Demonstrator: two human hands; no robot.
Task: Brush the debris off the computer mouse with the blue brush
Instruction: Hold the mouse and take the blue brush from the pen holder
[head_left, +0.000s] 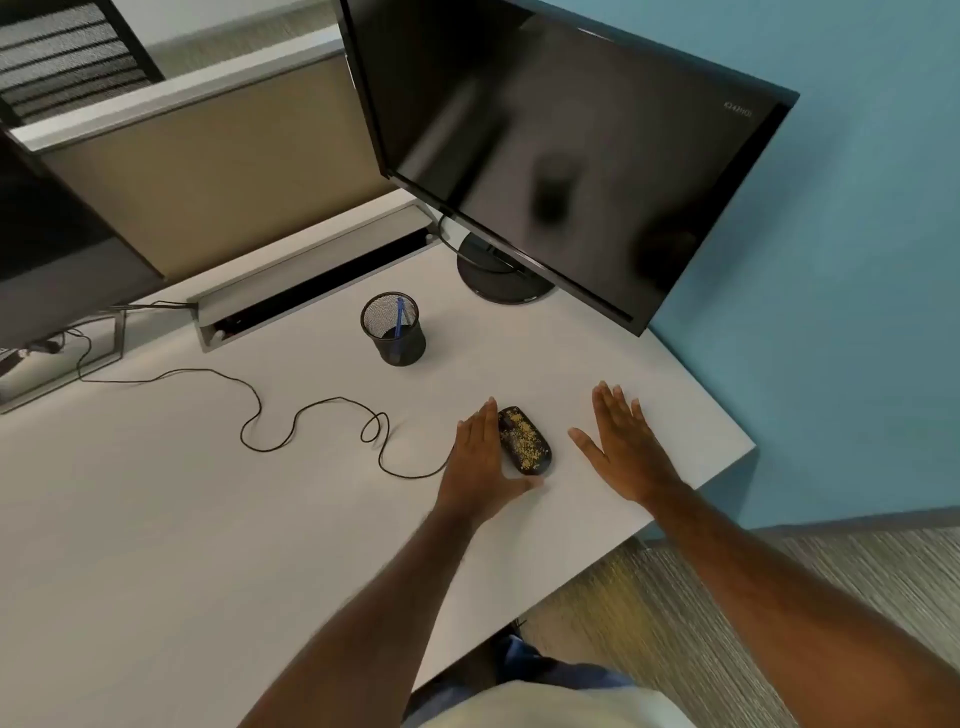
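A black computer mouse (525, 441) lies on the white desk (208, 519), its top speckled with yellowish debris. My left hand (480, 460) lies flat on the desk against the mouse's left side, fingers straight, thumb stretched under its near end. To the right of the mouse, a short gap away, my right hand (623, 441) rests flat on the desk with fingers spread. Neither hand holds anything. A blue brush (399, 327) stands in a black mesh cup (395, 332) farther back, left of the mouse.
The mouse cable (311, 410) loops across the desk to the left. A dark monitor (561, 150) on a round stand (498, 275) overhangs the back right. The desk's right edge runs close beside my right hand. A cable tray (311, 280) and partition stand behind.
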